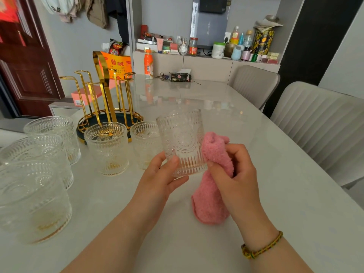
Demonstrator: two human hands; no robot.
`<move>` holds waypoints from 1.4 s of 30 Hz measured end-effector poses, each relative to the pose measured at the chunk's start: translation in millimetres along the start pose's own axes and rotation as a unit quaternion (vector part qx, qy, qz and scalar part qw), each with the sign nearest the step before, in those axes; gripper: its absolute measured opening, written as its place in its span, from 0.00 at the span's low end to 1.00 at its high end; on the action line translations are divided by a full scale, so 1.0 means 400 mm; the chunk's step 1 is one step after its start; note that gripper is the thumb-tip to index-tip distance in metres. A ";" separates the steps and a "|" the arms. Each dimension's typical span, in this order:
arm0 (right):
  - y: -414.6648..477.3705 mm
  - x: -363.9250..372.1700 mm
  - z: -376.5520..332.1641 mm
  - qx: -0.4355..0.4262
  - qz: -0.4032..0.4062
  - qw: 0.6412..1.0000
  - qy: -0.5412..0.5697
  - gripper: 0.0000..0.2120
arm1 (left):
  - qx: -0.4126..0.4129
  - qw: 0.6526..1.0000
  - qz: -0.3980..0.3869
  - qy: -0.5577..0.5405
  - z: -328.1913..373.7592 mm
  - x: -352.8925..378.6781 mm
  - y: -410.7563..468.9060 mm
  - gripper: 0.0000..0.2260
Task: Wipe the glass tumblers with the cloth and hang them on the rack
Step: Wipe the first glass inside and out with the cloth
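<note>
Glass tumbler (182, 140) at frame centre, gripped near its base by the left hand (159, 182) while the right hand (238, 174) pinches a pink cloth (214, 150) against its side; hard rubbing could tip it loose.

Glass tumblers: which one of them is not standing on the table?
The tumbler gripped by the left hand, with the pink cloth in the right hand against its side. The other five stand on the table by the gold rack.
</note>
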State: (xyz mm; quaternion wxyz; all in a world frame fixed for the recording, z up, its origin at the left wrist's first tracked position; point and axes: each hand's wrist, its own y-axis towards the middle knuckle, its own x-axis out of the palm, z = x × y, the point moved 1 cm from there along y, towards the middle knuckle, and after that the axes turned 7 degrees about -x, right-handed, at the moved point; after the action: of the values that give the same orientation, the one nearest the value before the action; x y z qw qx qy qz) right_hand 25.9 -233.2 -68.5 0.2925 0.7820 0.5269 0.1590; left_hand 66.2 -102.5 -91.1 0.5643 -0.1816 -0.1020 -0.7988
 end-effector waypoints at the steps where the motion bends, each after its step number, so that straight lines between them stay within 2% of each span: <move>1: -0.003 0.005 0.000 -0.007 -0.007 1.000 -0.006 0.16 | -0.003 1.000 -0.003 0.007 -0.003 0.000 0.001 0.20; 4: -0.014 0.016 -0.007 -0.033 -0.020 0.999 -0.018 0.12 | -0.017 0.999 -0.034 0.003 -0.012 -0.001 0.001 0.17; 6: -0.011 0.014 -0.017 -0.046 -0.011 0.999 -0.022 0.13 | -0.025 0.998 -0.054 0.006 -0.013 -0.005 0.000 0.23; 8: -0.003 -0.001 -0.022 -0.037 0.033 0.999 -0.006 0.12 | -0.029 0.995 -0.085 0.032 -0.011 -0.006 -0.004 0.29; 11: 0.010 -0.020 -0.014 0.022 0.091 0.994 0.056 0.10 | -0.033 0.989 -0.132 0.056 -0.011 0.000 -0.012 0.39; 14: 0.015 -0.016 0.008 0.127 0.076 0.982 0.117 0.09 | -0.041 0.990 -0.133 0.026 -0.008 -0.002 -0.010 0.45; 15: 0.017 -0.013 0.012 0.150 0.059 0.979 0.125 0.09 | -0.047 0.991 -0.127 0.007 -0.005 0.000 -0.007 0.43; 17: 0.016 -0.006 0.013 0.153 0.016 0.983 0.104 0.08 | -0.053 0.993 -0.098 -0.038 -0.003 -0.003 0.000 0.30; 19: 0.009 0.000 0.004 0.099 -0.016 0.994 0.045 0.06 | -0.049 0.995 -0.070 -0.058 -0.002 -0.008 0.005 0.17; 20: 0.004 0.005 -0.002 0.058 -0.021 0.998 0.019 0.06 | -0.044 0.995 -0.063 -0.055 -0.001 -0.010 0.007 0.16; 23: -0.015 0.015 -0.020 -0.051 -0.010 0.998 -0.020 0.10 | -0.019 0.997 -0.070 -0.007 -0.001 -0.011 0.004 0.26; 25: -0.013 0.005 -0.021 -0.064 0.039 0.997 -0.012 0.11 | -0.014 0.995 -0.096 0.027 0.000 -0.007 -0.004 0.31; 28: 0.006 -0.017 -0.008 0.007 0.106 0.994 0.036 0.07 | -0.007 0.987 -0.156 0.038 -0.002 0.003 -0.017 0.38; 30: 0.013 -0.018 0.009 0.074 0.086 0.991 0.075 0.06 | 0.000 0.986 -0.164 0.024 0.000 0.003 -0.021 0.41; 33: 0.004 0.002 0.015 0.097 0.027 0.993 0.065 0.06 | -0.011 0.992 -0.128 -0.010 0.009 -0.002 -0.018 0.37; 37: -0.001 0.016 0.008 0.090 -0.035 0.994 0.060 0.08 | -0.055 0.994 -0.066 -0.065 0.012 -0.010 -0.006 0.20; 42: -0.007 0.019 0.005 0.043 -0.032 0.998 0.042 0.09 | -0.039 0.995 -0.078 -0.051 0.011 -0.015 -0.007 0.20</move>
State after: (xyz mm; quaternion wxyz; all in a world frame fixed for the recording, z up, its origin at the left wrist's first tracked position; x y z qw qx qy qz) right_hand 27.7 -226.1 -72.2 0.2410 0.7691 0.5702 0.1590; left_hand 65.9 -94.8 -89.3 0.4873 -0.2351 -0.1134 -0.8333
